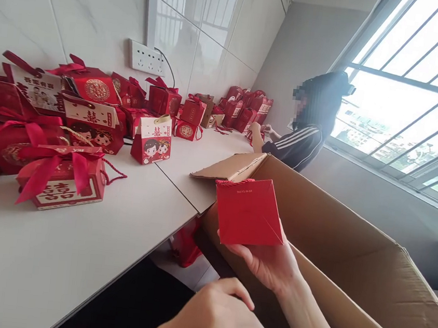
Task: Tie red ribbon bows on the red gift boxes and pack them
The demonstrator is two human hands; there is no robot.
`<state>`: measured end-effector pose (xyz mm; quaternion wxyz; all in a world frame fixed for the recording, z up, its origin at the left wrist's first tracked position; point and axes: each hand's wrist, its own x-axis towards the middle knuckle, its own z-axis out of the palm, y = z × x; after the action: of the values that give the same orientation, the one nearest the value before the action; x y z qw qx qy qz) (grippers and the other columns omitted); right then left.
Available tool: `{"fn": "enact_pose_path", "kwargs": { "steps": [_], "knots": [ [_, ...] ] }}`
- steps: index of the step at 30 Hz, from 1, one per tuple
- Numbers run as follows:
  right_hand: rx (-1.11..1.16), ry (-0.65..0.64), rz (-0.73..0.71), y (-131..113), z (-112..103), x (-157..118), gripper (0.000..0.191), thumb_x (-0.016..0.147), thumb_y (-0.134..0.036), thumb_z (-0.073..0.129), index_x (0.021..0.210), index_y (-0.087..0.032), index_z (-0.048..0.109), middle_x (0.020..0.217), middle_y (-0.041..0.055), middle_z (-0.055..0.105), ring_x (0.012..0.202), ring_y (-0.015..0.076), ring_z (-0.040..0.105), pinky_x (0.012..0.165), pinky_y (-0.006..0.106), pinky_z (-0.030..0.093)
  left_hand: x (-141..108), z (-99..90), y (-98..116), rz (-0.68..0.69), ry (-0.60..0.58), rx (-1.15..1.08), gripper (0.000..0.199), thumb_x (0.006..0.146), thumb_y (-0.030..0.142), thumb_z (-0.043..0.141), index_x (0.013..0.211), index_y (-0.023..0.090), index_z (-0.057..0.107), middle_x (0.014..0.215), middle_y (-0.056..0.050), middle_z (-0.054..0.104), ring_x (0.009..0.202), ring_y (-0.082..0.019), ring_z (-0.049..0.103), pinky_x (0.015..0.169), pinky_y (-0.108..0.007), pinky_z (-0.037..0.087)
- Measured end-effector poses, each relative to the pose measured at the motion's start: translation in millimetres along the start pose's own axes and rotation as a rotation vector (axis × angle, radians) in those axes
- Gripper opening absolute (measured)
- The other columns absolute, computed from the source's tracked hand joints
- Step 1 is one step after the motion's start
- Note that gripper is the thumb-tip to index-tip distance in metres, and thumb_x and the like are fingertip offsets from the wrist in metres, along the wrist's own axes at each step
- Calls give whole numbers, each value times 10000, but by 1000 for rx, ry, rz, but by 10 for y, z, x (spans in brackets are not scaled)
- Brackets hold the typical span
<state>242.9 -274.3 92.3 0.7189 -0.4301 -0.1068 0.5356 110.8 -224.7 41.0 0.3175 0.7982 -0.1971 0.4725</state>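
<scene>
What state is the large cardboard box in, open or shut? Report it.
Open: the cardboard box has its inside walls in view and a flap folded outward.

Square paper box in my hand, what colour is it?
The square paper box is red, best seen in the head view.

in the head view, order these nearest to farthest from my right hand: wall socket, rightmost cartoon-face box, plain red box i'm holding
1. Plain red box: held in the right hand, in front of the open carton.
2. Rightmost cartoon-face box: on the tabletop, to the left.
3. Wall socket: on the wall behind the boxes.
</scene>
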Motion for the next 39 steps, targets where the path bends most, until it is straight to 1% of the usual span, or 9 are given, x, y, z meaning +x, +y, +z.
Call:
{"fn": "enact_pose_path", "kwargs": {
  "steps": [3,6,10,13,19,23,31,36,39],
  "knots": [
    [-166,119,-152,-68,-81,-144,465,875,-593,395,1056,-219,603,1042,53,686,897,194,675,709,359,595,73,-194,-108,-73,98,-11,240,858,83,412,664,185,509,575,55,657,502,-63,608,648,-231,512],
    [-551,332,-650,-283,-284,-369,424,776,-559,590,1058,-243,580,944,44,671,754,194,666,585,325,592,146,-252,-274,-107,181,107,193,807,37,426,736,164,552,610,2,654,581,-110,631,646,-272,504],
    [-1228,604,-1216,-699,-502,-624,870,420,-290,879,1202,-312,499,1172,58,560,965,241,615,604,285,582,226,-120,-548,-198,131,320,170,831,101,472,946,150,588,905,-69,698,975,-197,647,840,-333,513],
    [-1327,694,-1103,-910,-488,-689,915,398,-359,871,1216,-298,466,1228,80,531,1108,307,549,741,399,586,307,53,-758,-210,16,497,335,856,179,482,1185,123,516,1238,-133,600,1233,-251,509,968,-378,456],
    [-247,577,-251,-964,-313,-585,350,849,-469,522,1112,-238,516,1011,56,675,861,231,682,723,457,602,430,337,-1079,-288,-5,612,423,894,242,435,1304,139,422,1375,-117,507,1319,-264,416,1093,-447,264],
    [-21,431,-117,-969,-314,-496,334,940,-442,380,1168,-229,501,913,47,709,797,210,700,663,431,612,447,442,-1153,-365,-33,518,301,868,238,428,1148,194,529,1213,-75,619,1273,-282,454,1067,-494,208],
    [-189,426,-182,-1039,-534,-289,395,888,-493,475,1195,-244,483,1093,65,656,936,223,669,723,414,608,356,510,-1196,-379,72,435,188,810,208,445,958,221,560,982,-49,654,1178,-261,506,1040,-470,203],
    [-1061,564,-817,-1148,-1227,117,768,605,-449,790,1231,-263,385,1242,98,490,1097,279,562,842,487,562,272,524,-1201,-330,157,443,184,784,203,435,918,213,560,949,-51,649,1137,-261,522,1029,-462,200],
    [-1635,407,-1196,-1225,-1625,302,875,585,-351,818,1304,-250,330,1304,145,350,1228,330,437,921,543,509,243,538,-1204,-316,198,454,200,767,194,419,909,212,559,922,-54,645,1117,-265,525,1013,-460,216]
  ]
}}
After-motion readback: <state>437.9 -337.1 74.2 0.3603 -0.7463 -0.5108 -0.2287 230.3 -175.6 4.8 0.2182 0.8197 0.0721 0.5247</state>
